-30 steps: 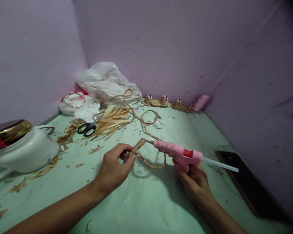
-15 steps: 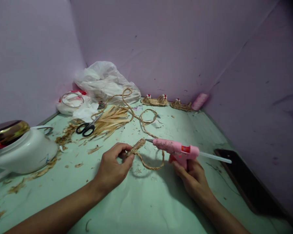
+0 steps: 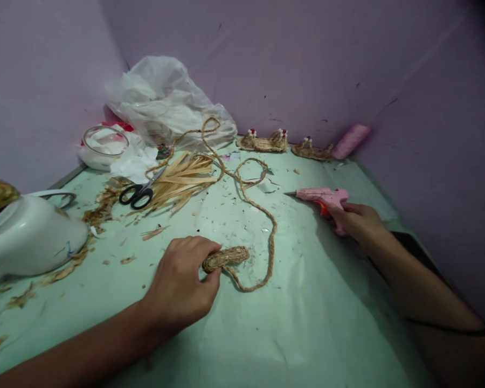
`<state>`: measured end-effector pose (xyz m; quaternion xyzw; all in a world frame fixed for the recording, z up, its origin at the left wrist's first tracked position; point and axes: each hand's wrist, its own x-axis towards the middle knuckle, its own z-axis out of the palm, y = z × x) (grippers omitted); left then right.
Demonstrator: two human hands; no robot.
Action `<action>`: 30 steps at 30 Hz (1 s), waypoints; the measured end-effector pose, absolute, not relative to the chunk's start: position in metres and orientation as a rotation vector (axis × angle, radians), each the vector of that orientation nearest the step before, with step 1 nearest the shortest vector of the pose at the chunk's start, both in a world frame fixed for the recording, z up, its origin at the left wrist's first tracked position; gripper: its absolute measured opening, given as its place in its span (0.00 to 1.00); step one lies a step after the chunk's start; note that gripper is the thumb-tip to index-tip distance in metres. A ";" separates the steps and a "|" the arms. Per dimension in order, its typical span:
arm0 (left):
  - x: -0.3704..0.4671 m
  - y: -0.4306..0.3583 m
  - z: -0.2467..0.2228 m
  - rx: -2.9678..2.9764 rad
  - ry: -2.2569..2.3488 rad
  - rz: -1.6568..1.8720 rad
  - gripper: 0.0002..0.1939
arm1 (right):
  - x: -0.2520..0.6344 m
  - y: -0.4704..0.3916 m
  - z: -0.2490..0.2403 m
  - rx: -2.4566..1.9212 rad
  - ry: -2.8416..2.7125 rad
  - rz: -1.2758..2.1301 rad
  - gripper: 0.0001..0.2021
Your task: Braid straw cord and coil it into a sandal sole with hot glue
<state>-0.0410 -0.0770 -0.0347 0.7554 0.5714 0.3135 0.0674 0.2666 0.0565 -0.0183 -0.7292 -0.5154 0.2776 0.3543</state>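
Observation:
Between the thumb and fingers of my left hand (image 3: 184, 277) is a flat, oblong coil of braided straw cord (image 3: 229, 257), held low at the table. From the coil a loose length of braided cord (image 3: 271, 242) curves right, then runs back in loops across the table. My right hand (image 3: 358, 220) is closed around the handle of a pink glue gun (image 3: 319, 195) with an orange trigger. Its metal nozzle points left, well apart from the coil. Part of the glue gun's handle is hidden by my fingers.
Black-handled scissors (image 3: 139, 195) lie beside dry straw strips (image 3: 184, 180). A white teapot (image 3: 36, 234) stands left. Behind are a glass bowl (image 3: 105, 145), a plastic bag (image 3: 165, 102), small beaded straw slippers (image 3: 262, 143) and a pink roll (image 3: 351, 141). A dark phone-like slab (image 3: 416, 249) is partly behind my right arm.
My right hand has carried the glue gun away from the coil, to the right and farther back. My left hand has lowered the coil toward the table. The view has shifted slightly.

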 end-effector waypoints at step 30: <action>-0.039 -0.072 -0.036 2.261 1.651 0.874 0.09 | 0.146 -0.061 -0.034 -1.200 -2.261 0.210 0.10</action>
